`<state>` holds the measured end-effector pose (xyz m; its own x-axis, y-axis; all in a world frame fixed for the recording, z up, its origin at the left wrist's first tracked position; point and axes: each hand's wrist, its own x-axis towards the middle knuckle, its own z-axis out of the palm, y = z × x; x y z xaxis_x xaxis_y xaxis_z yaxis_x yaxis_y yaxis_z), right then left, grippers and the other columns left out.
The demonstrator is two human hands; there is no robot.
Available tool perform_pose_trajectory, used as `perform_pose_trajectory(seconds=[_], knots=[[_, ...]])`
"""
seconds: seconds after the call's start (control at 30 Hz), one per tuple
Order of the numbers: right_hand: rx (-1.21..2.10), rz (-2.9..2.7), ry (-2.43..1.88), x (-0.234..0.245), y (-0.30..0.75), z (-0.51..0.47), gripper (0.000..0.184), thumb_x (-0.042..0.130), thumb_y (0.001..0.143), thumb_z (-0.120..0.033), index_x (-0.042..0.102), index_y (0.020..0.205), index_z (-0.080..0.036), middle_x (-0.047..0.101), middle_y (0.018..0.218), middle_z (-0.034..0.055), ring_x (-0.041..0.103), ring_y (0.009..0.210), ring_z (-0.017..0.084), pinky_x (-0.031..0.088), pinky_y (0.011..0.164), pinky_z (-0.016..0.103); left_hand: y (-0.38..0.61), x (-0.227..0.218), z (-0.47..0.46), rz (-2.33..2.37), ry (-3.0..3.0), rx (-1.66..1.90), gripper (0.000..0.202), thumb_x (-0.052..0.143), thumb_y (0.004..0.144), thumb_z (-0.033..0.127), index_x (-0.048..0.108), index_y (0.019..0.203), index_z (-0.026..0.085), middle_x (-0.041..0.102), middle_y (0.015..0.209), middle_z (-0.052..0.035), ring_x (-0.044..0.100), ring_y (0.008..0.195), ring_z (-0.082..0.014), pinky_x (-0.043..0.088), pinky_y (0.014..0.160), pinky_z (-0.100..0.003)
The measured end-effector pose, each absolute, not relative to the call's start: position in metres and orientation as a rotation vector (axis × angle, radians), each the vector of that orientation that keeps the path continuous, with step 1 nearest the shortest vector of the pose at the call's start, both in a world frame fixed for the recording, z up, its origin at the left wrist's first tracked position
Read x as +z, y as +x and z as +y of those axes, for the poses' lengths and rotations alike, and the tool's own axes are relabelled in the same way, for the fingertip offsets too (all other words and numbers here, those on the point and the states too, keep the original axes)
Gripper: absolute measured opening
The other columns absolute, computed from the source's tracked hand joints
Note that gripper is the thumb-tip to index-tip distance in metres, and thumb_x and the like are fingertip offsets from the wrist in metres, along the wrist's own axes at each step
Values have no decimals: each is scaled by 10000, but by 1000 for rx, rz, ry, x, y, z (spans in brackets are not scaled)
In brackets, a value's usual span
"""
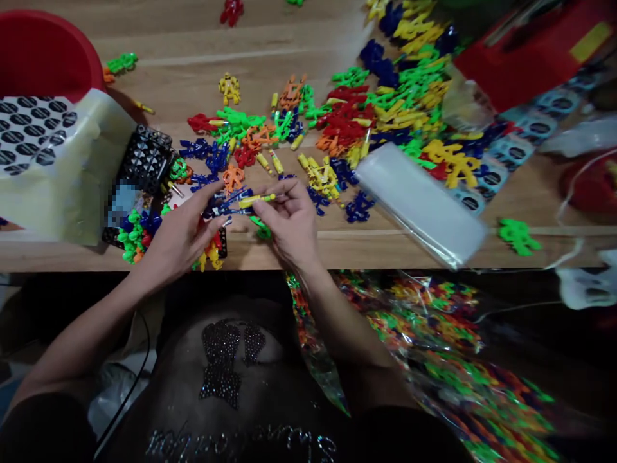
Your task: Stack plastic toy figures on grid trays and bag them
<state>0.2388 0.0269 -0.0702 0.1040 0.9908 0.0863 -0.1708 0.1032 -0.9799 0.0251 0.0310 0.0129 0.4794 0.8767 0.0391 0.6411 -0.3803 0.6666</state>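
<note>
Between my fingers, close to the table's front edge, is a dark blue plastic toy figure (229,204). My left hand (186,225) is closed around its left side. A slim yellow tube-shaped piece (253,200) lies against the figure, pinched by the thumb and fingers of my right hand (295,218). How the two pieces join is too blurred to make out. Just beyond my hands stands an orange figure (233,177). Several small figures in green, red and yellow lie under and beside my left hand, partly hidden by it.
Loose figures and yellow tubes form a large pile (409,96) at the back right. A stack of clear plastic bags (419,199) lies right of my hands. On the left are a red basin (91,48), a sticker sheet (96,173) and a black studded block (147,157). Filled bags (434,328) hang below the edge.
</note>
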Motion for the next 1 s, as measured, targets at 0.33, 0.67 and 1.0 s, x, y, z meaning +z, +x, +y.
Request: perform_pose_trajectory(seconds=[0.33,0.67,1.0], knots=[[1351,-1638,-1047,-63,260,24,254,759,937,-375,731,1167,-272,758,1145,28,683,1016,221,575,969,429,24,20,30,1197,2325,521,362,548,1050,199,671,1391,213,775,1330,-67,744,1214,-215,605,1081,-373],[1259,-1640,-1219,-103,217,28,302,637,922,-196,589,1219,-222,697,1017,38,666,901,220,571,846,376,23,13,31,1204,2485,370,538,466,1112,401,409,1593,168,521,1634,-192,497,1543,-312,437,1286,-519],[1128,-1828,-1213,-115,198,38,428,548,887,-70,586,1301,-171,734,1169,109,699,1083,272,571,963,397,30,14,27,1265,2469,328,617,456,1071,234,299,1668,241,405,1720,-154,429,1597,-304,436,1295,-515]])
